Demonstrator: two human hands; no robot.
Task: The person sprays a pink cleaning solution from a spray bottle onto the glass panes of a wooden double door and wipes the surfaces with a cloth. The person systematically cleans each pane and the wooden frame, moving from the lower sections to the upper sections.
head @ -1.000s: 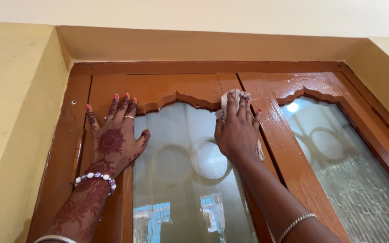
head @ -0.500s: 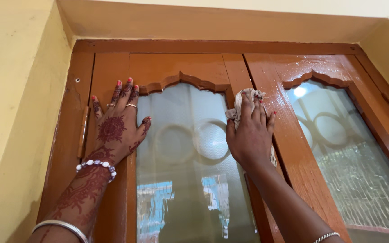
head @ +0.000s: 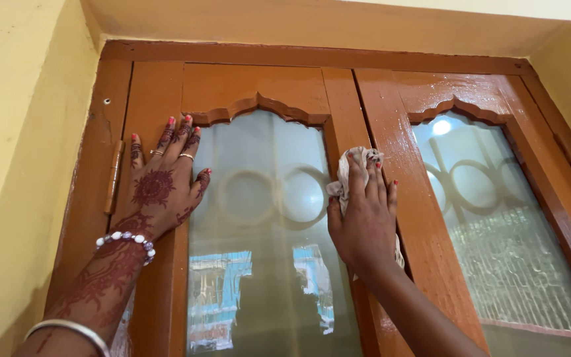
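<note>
The cloth (head: 359, 173) sat bunched under my right hand (head: 365, 218), pressed flat against the upright wooden bar between the two panes, so the hand was clamped on it with the fingers spread over the top. My left hand (head: 160, 182) lay open and empty, palm down on the left side of the shutter (head: 252, 82), its thumb touching the edge of the frosted glass (head: 266, 218).

I judged the main risk was the cloth slipping: only a crumpled corner showed above my fingertips, and the glossy, wet-looking wood of the right shutter (head: 411, 165) just beside it offered little grip. A hard push there could also have swung the shutter on its hinge (head: 114, 177). My bracelet (head: 127, 242) was close enough to knock the glass.
</note>
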